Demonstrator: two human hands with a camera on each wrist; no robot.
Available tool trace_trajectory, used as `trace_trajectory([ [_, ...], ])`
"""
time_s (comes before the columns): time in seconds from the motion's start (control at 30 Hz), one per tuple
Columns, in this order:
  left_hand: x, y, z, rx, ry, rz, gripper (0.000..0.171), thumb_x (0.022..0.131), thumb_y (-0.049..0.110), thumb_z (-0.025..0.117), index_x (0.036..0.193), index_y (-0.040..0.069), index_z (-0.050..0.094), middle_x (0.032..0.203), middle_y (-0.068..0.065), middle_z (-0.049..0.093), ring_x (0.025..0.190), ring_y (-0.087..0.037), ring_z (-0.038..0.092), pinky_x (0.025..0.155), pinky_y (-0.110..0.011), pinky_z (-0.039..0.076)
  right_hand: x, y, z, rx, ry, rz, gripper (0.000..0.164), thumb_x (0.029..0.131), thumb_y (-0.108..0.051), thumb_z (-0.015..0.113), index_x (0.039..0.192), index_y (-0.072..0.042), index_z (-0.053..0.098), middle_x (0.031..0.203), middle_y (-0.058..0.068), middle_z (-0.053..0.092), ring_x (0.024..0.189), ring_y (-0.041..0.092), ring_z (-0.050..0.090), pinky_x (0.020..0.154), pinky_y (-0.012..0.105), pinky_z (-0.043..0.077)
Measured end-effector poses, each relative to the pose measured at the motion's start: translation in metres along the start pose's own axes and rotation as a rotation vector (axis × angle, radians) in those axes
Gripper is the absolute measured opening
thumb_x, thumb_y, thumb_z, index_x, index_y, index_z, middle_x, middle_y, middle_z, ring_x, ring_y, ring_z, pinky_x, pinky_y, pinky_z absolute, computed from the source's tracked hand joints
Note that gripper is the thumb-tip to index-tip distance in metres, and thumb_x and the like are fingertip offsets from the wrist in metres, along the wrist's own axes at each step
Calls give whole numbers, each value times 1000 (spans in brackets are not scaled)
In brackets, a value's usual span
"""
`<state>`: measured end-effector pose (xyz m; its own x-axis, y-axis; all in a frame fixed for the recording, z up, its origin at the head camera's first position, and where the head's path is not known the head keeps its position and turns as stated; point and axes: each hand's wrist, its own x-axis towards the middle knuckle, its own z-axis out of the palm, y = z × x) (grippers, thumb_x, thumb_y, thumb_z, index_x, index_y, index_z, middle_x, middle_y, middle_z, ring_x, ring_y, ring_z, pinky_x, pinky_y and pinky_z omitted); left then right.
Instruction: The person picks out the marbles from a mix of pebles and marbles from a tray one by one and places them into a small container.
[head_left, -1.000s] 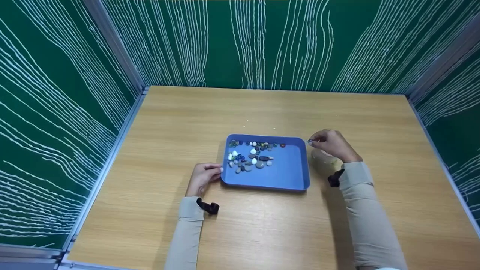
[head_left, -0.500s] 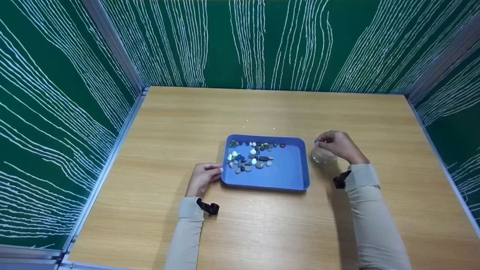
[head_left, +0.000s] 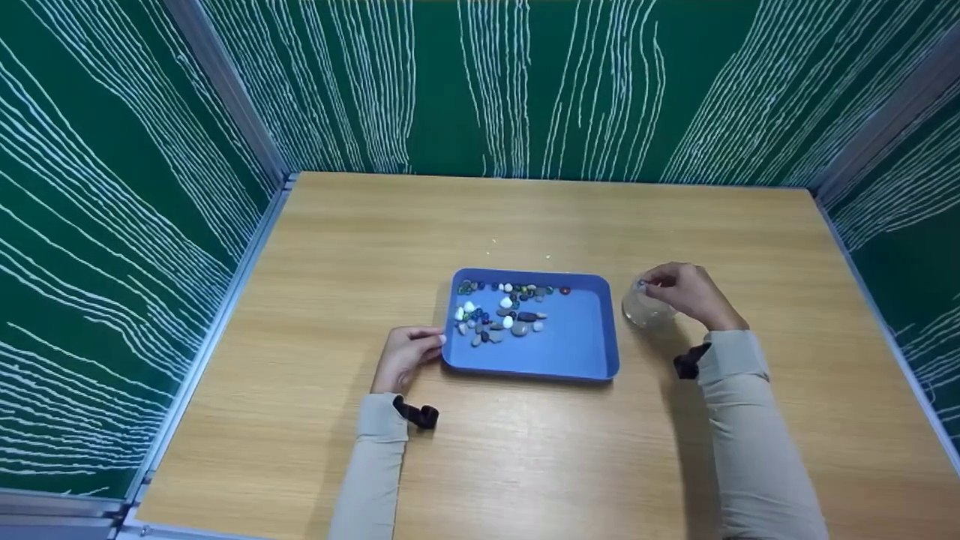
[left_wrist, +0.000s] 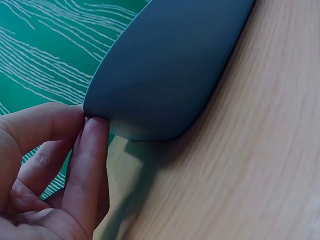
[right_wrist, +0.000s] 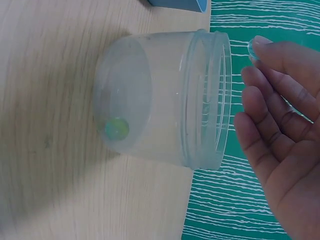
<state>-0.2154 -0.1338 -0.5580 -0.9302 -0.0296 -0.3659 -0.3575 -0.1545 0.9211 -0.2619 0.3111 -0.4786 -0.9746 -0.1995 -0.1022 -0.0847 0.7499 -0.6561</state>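
My right hand (head_left: 694, 296) pinches a clear, bluish glass marble (right_wrist: 252, 49) between thumb and forefinger, its other fingers loosely bent. It hovers just over the mouth of a clear plastic jar (right_wrist: 160, 100). At the bottom of that jar lies a green-yellow marble (right_wrist: 117, 129). On the other side, my left hand (head_left: 409, 352) grips the rim of a blue tray (head_left: 577, 341) at its left side, thumb and finger at the edge in the left wrist view. Glass marbles and grey, brown and white pebbles (head_left: 519, 329) fill mostly the tray's left half and far edge.
The jar stands on the wooden table (head_left: 525, 457), close to the tray's right side. A few tiny white specks (head_left: 547, 257) lie behind the tray. Green panels with white wavy lines (head_left: 495, 90) enclose the back and sides.
My right hand has shifted right with the marble, from beside the tray's right edge to over the jar's mouth. The left hand and the tray have stayed put.
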Motion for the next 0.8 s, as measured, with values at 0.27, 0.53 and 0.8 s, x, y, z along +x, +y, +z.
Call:
trace_trajectory([
  [0.27, 1, 0, -1, 0, 7, -27, 24, 80, -10, 68, 104, -11, 68, 93, -14, 70, 80, -16, 68, 80, -29, 61, -2, 0, -1, 9, -12, 30, 26, 93, -15, 61, 115, -1, 66, 114, 20, 64, 98, 28, 59, 72, 17, 51],
  [0.53, 1, 0, -1, -12, 10, -29, 24, 80, -11, 68, 104, -11, 68, 97, -17, 70, 81, -17, 69, 81, -30, 61, -3, 1, -1, 24, -29, 94, 28, 93, -11, 60, 119, 0, 64, 120, 21, 60, 101, 30, 56, 78, 22, 53],
  [0.8, 0, -2, -1, -13, -3, -4, 24, 80, -10, 67, 104, -13, 67, 93, -13, 70, 78, -14, 68, 78, -26, 61, -3, 5, -1, -3, -16, 57, 27, 93, -10, 59, 116, 1, 66, 119, 21, 62, 102, 31, 58, 82, 29, 55],
])
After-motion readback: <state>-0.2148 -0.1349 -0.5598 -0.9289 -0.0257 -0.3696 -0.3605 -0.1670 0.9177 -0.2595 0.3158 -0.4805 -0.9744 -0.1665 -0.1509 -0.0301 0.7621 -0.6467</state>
